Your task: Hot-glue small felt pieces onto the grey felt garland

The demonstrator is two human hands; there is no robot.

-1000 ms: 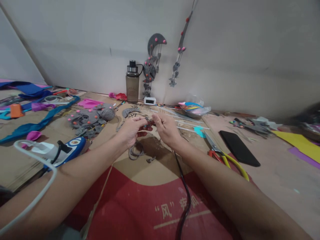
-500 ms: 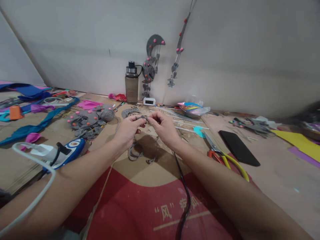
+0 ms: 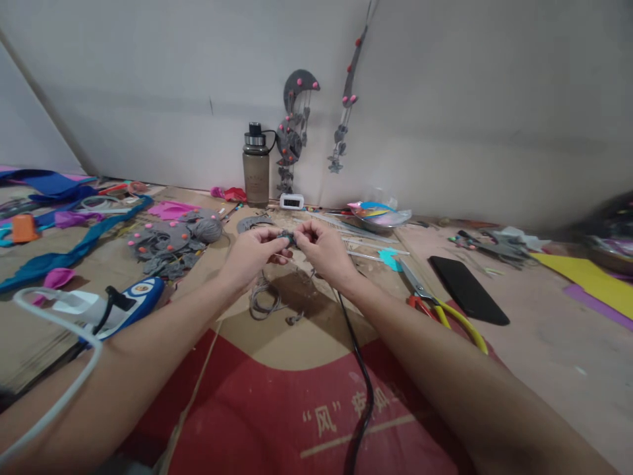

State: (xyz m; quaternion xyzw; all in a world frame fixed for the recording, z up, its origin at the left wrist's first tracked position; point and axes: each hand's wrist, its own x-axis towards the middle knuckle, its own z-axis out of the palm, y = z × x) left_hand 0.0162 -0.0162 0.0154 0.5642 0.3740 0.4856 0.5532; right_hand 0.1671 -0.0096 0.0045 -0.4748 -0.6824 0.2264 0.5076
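Pinching a small dark piece (image 3: 285, 236) in left hand (image 3: 253, 256) and right hand (image 3: 324, 256), above the cardboard (image 3: 281, 353), near loose grey cord (image 3: 253, 304); seemingly unfinished, not yet released, facing a felt crescent mobile (image 3: 288, 140) already hung.

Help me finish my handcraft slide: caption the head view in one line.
Left hand and right hand pinch a small dark piece between them above cardboard, with scissors lying to the right.

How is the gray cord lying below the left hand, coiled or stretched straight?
Coiled: the gray cord bends round in loops on the cardboard.
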